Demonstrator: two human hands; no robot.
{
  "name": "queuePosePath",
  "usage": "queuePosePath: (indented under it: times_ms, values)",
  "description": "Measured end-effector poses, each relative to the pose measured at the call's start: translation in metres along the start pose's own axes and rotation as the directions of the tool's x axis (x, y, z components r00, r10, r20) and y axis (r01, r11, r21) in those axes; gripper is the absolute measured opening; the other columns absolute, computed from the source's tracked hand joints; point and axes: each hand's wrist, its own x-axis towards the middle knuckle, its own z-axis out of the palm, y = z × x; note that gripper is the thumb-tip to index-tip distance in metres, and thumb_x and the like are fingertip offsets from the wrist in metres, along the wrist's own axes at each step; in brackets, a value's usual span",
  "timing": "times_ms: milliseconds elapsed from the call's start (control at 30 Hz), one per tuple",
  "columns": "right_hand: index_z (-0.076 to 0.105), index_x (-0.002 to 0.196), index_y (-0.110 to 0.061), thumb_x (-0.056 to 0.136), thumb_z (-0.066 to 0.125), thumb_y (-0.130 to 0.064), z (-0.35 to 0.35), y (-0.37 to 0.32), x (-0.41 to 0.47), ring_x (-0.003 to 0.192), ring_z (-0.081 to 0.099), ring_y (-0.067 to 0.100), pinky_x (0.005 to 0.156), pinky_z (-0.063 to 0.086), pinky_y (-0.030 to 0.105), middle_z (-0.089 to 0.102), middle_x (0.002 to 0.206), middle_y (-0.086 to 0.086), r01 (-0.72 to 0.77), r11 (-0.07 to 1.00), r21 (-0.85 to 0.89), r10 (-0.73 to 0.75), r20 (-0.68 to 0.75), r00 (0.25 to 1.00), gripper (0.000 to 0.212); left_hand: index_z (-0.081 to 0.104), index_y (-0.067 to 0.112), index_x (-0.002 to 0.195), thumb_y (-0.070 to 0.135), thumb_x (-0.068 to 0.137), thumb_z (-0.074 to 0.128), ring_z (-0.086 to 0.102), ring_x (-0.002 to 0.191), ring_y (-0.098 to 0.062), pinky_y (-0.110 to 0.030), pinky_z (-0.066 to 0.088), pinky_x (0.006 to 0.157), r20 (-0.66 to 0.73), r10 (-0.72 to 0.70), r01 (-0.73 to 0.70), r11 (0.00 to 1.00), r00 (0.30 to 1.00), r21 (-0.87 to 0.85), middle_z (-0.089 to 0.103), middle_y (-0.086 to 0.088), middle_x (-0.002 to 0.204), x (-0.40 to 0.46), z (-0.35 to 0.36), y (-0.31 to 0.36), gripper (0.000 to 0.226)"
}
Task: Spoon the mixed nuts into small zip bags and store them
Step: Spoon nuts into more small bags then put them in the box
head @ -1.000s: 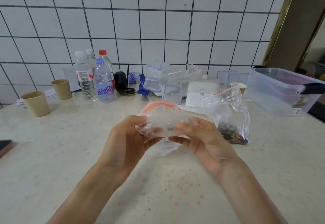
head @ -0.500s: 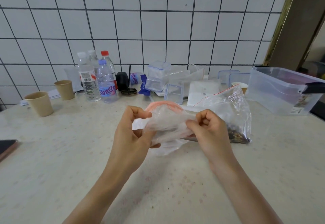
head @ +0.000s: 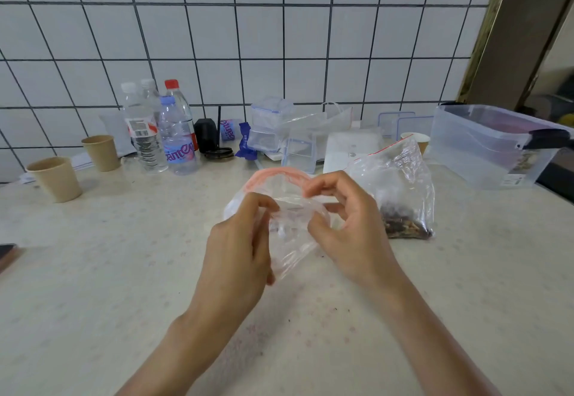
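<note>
Left hand (head: 239, 249) pinches the near-left edge of a small zip bag (head: 290, 209) between thumb and forefinger; the other digits are curled loosely behind. Right hand (head: 351, 228) pinches the bag's right side near the mouth, forefinger hooked over the pink zip strip, thumb pressing from below. Both grips closed on the film, bag held clear of the table (head: 93, 271) between the two hands.

Hard to make out: the bag is transparent and crumpled, so whether its mouth is parted or sealed cannot be told. No contents are visible in it. Its lower corner hangs between the palms, partly hidden by the left hand.

The mixed nuts sit in a larger clear bag (head: 400, 190) on the table, just right of the right hand and partly behind it; the dark nuts (head: 403, 228) are heaped in its bottom. Its red-striped top stands up, slumped.

Farther back along the tiled wall: water bottles (head: 161, 134), two paper cups (head: 56, 178) at left, and stacked clear containers (head: 270, 128) at centre. A large clear storage bin (head: 484, 147) at right is cut off by the frame edge. A dark object at the far left edge is cropped and unidentifiable.
</note>
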Motion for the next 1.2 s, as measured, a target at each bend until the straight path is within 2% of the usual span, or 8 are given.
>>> queuePosePath:
  times_ms: [100,300,400,467,633,967,1067,1200]
  values:
    - [0.069,0.100,-0.020,0.080,0.070,0.005,0.013,-0.005,-0.009,0.135,0.051,0.012,0.110,0.041,0.023,0.055,0.132,-0.004,0.199,0.969,-0.146,-0.179,0.137,0.974,0.033,0.050,0.031,0.096,0.010,0.109,0.043,0.062,0.037,-0.022,-0.024,0.046,0.041,0.019,-0.130,0.131,0.972,0.991,-0.194,0.069,0.001,0.079,0.000,-0.002,0.003,0.026]
    - [0.077,0.092,-0.024,0.088,0.050,-0.001,0.008,0.002,-0.013,0.114,0.060,0.015,0.092,0.048,0.029,0.062,0.121,-0.007,-0.056,0.848,-0.528,0.244,0.294,0.924,0.036,0.063,0.024,0.081,-0.015,0.100,0.031,0.072,0.050,-0.031,-0.032,0.060,0.051,0.181,-0.279,0.320,0.907,0.943,-0.272,0.064,0.009,0.130,0.004,-0.009,0.005,0.054]
    - [0.079,0.093,-0.027,0.090,0.049,-0.002,0.004,0.002,-0.009,0.099,0.065,0.019,0.087,0.052,0.033,0.068,0.109,-0.010,-0.048,0.807,-0.588,0.303,0.343,0.889,0.040,0.070,0.019,0.075,-0.017,0.091,0.031,0.073,0.050,-0.021,-0.036,0.063,0.062,0.201,-0.217,0.233,0.970,0.955,-0.063,0.067,0.003,0.123,0.003,-0.012,0.004,0.056]
    - [0.079,0.094,-0.029,0.090,0.049,-0.003,0.000,0.001,-0.008,0.095,0.065,0.016,0.086,0.053,0.033,0.069,0.106,-0.012,-0.061,0.810,-0.584,0.325,0.359,0.875,0.040,0.073,0.024,0.079,-0.009,0.090,0.041,0.069,0.047,-0.008,-0.017,0.051,0.053,0.189,-0.210,0.197,0.977,0.959,0.084,0.072,0.003,0.109,0.002,-0.014,0.003,0.048]
    - [0.080,0.093,-0.033,0.088,0.051,-0.009,-0.008,0.001,-0.006,0.079,0.056,0.001,0.074,0.040,0.018,0.061,0.083,-0.021,-0.107,0.836,-0.538,0.377,0.421,0.825,0.039,0.071,0.041,0.110,0.053,0.081,0.077,0.052,0.088,-0.001,-0.023,0.039,0.074,0.289,-0.259,0.084,0.860,0.922,0.503,0.065,0.020,0.105,0.002,-0.019,-0.004,0.032]
    - [0.073,0.114,-0.038,0.083,0.064,-0.035,-0.012,0.008,-0.015,0.103,0.056,0.012,0.087,0.037,0.025,0.057,0.110,-0.018,0.064,0.701,-0.711,0.464,0.522,0.716,0.033,0.062,0.046,0.120,0.086,0.062,0.069,0.052,0.115,-0.007,-0.028,0.042,0.087,0.486,-0.350,-0.044,0.775,0.801,0.631,0.060,0.023,0.123,-0.003,-0.017,-0.012,0.071]
    - [0.071,0.112,-0.041,0.080,0.069,-0.039,-0.011,0.018,-0.015,0.110,0.053,0.015,0.088,0.044,0.028,0.055,0.111,-0.018,0.038,0.690,-0.723,0.509,0.522,0.684,0.032,0.061,0.047,0.109,0.085,0.061,0.072,0.055,0.095,-0.006,-0.028,0.041,0.076,0.501,-0.393,-0.020,0.772,0.771,0.635,0.059,0.023,0.101,0.000,-0.013,-0.018,0.063]
    - [0.072,0.103,-0.044,0.072,0.079,-0.046,-0.013,0.027,-0.010,0.081,0.055,0.001,0.071,0.043,0.025,0.053,0.088,-0.020,-0.077,0.724,-0.685,0.552,0.510,0.660,0.031,0.058,0.047,0.100,0.078,0.059,0.078,0.057,0.077,-0.005,-0.030,0.045,0.070,0.508,-0.416,0.062,0.815,0.754,0.575,0.059,0.016,0.082,0.006,-0.010,-0.029,0.055]
